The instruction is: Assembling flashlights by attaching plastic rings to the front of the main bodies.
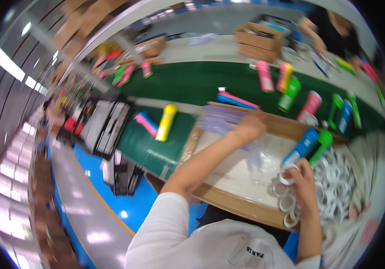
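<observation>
A white plastic ring (286, 175) is pinched between the thumb and fingers of my right hand (305, 183), above a heap of similar white rings (333, 184) in the right part of a cardboard box (235, 202). Just beyond that hand, a blue tube (302, 145) and a green tube (321, 145) lean over the rings. My left hand (251, 127) reaches to the box's far edge, close to the end of a pink and blue tube (237, 100). Its fingers are blurred, and their grip is unclear. Crumpled clear plastic (255, 159) lies below it.
Pink, yellow and green tubes lie along the green conveyor belt (183, 76). A yellow tube (166, 123) rests on the green surface left of the box. Across the belt are an open carton (259, 40) and a person (336, 33). Grey crates (105, 125) stand left.
</observation>
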`<state>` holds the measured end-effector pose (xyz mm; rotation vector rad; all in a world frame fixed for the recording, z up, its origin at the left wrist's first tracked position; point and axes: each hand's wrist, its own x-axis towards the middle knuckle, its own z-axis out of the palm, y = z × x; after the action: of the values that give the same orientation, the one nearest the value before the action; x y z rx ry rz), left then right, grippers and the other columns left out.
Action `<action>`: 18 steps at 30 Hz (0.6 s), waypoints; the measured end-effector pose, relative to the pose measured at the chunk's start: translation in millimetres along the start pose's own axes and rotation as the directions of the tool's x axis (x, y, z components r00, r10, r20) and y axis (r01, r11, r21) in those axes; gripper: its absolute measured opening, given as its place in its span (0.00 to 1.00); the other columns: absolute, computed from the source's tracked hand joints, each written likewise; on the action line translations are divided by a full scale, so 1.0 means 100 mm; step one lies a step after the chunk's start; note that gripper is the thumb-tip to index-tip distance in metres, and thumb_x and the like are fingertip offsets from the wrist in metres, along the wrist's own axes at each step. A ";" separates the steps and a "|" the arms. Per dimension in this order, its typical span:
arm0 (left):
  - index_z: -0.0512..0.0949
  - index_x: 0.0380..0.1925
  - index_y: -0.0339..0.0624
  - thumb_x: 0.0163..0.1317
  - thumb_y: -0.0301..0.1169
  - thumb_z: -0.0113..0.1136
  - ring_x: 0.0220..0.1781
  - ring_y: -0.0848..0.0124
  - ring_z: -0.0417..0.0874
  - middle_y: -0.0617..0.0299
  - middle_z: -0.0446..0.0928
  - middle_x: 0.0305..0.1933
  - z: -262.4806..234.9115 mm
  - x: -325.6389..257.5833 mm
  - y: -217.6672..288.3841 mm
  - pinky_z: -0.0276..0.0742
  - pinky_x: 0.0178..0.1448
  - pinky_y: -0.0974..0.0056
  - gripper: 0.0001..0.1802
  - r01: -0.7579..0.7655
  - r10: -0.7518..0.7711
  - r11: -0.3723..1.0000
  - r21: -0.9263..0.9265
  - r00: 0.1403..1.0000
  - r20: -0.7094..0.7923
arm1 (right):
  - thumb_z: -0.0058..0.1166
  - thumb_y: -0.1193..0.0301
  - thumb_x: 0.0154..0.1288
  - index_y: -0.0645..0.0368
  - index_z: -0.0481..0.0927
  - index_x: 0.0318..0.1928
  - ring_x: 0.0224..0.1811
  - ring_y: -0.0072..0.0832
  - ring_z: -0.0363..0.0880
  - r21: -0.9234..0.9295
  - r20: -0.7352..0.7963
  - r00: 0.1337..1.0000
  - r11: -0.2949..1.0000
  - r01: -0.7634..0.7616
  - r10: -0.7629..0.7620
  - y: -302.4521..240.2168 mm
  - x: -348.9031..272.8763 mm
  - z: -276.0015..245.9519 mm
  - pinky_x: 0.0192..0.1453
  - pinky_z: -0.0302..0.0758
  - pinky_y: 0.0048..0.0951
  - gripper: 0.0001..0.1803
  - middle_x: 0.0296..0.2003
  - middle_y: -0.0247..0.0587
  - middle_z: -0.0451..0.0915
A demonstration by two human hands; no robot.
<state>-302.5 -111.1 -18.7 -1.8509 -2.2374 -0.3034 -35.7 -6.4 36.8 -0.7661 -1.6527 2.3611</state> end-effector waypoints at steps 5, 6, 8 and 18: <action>0.83 0.32 0.49 0.50 0.33 0.59 0.48 0.58 0.79 0.58 0.80 0.40 -0.40 0.03 0.20 0.75 0.49 0.55 0.09 0.089 -0.096 0.995 -0.051 0.982 -0.164 | 0.50 0.70 0.64 0.62 0.70 0.44 0.47 0.45 0.82 0.320 0.147 0.986 0.940 -0.118 0.074 -0.11 -0.05 0.16 0.44 0.85 0.39 0.11 0.48 0.56 0.78; 0.83 0.31 0.49 0.50 0.32 0.60 0.43 0.57 0.81 0.57 0.81 0.35 -0.44 -0.02 0.20 0.76 0.44 0.55 0.08 0.160 -0.167 0.986 -0.048 0.963 -0.211 | 0.50 0.70 0.64 0.64 0.70 0.46 0.47 0.46 0.82 0.404 0.167 0.983 0.905 -0.135 0.072 -0.10 -0.03 0.21 0.45 0.85 0.40 0.13 0.49 0.58 0.78; 0.83 0.30 0.48 0.49 0.30 0.61 0.39 0.55 0.81 0.55 0.81 0.32 -0.48 -0.01 0.19 0.76 0.41 0.53 0.07 0.264 -0.287 0.955 -0.136 0.939 -0.191 | 0.48 0.64 0.68 0.61 0.74 0.42 0.45 0.46 0.82 0.424 0.132 0.987 0.895 -0.138 0.090 -0.07 0.06 0.23 0.43 0.85 0.39 0.12 0.47 0.58 0.79; 0.82 0.33 0.39 0.55 0.28 0.62 0.34 0.60 0.81 0.54 0.79 0.31 -0.61 0.13 0.81 0.73 0.37 0.63 0.06 0.024 -0.227 0.495 -0.869 0.969 -0.102 | 0.43 0.55 0.73 0.58 0.76 0.39 0.48 0.47 0.79 0.753 0.085 0.988 0.641 -0.151 0.132 0.16 0.35 -0.02 0.48 0.80 0.41 0.19 0.44 0.54 0.80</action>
<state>-223.3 -102.3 44.4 -1.8426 -2.2160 -1.8766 -62.6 3.4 10.8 -0.6846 -0.4481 2.8023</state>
